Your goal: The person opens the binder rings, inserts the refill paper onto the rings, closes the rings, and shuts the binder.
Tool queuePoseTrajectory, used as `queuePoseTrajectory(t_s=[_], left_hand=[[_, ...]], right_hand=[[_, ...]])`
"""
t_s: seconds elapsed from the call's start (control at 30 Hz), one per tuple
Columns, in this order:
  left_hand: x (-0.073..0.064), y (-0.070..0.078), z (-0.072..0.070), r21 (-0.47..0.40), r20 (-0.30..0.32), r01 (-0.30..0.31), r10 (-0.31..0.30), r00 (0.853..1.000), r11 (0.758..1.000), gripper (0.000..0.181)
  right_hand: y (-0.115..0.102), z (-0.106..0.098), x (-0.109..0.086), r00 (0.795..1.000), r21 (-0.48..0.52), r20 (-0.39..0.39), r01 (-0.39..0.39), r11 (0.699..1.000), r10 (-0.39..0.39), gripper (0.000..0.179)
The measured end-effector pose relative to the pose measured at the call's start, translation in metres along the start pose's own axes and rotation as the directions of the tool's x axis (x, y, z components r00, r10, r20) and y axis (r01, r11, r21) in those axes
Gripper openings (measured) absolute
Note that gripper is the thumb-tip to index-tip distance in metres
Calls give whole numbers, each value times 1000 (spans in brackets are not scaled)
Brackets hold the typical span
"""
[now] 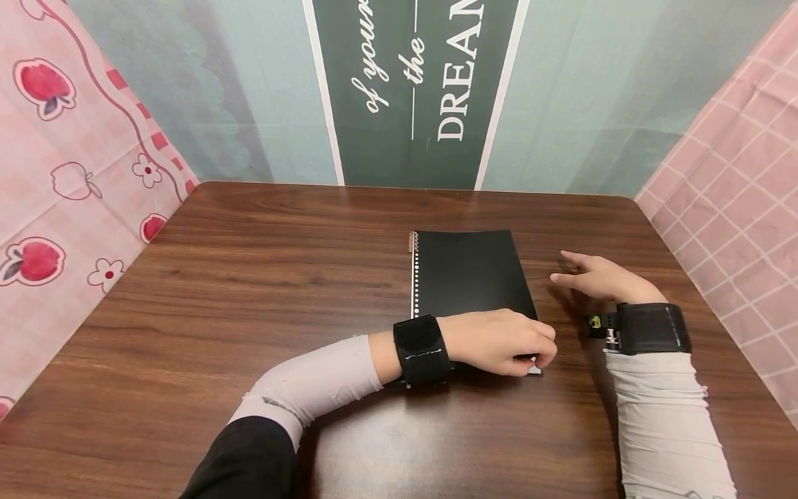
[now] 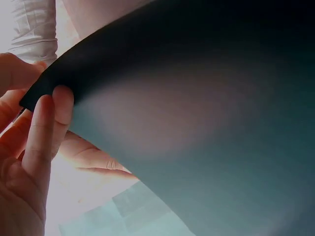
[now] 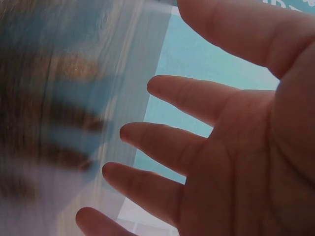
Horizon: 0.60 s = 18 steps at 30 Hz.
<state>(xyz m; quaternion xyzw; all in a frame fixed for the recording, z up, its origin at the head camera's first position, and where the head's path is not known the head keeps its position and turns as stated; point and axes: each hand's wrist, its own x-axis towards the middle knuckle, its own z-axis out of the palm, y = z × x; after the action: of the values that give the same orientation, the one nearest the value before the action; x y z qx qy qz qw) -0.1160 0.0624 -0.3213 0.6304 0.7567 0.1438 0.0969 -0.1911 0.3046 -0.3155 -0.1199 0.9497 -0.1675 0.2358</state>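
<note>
A spiral-bound notebook (image 1: 467,274) with a black cover lies on the table, its coil binding along the left side. My left hand (image 1: 501,341) reaches across its near part and pinches the lower right corner of the black cover. In the left wrist view the cover (image 2: 206,128) fills most of the picture, bent up, with its corner between the thumb and fingers (image 2: 42,128). My right hand (image 1: 601,278) hovers close to the table, right of the notebook and apart from it. Its fingers are spread and hold nothing in the right wrist view.
The brown wooden table (image 1: 280,277) carries the notebook. A teal and green cloth with white lettering (image 1: 411,90) hangs behind its far edge. Pink cloths stand at the left (image 1: 81,180) and right (image 1: 736,194) sides.
</note>
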Motion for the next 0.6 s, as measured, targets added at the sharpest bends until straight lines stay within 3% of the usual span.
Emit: queuePoseTrajectory(t_s=[0.23, 0.6], left_hand=[[11, 3, 1, 61, 113, 19, -26, 993, 998, 13], [16, 9, 5, 160, 185, -17, -13, 983, 987, 19]], right_hand=[[2, -1, -1, 1000, 12, 7, -18, 1000, 18, 77], [6, -3, -3, 1000, -11, -10, 2, 1000, -3, 76]])
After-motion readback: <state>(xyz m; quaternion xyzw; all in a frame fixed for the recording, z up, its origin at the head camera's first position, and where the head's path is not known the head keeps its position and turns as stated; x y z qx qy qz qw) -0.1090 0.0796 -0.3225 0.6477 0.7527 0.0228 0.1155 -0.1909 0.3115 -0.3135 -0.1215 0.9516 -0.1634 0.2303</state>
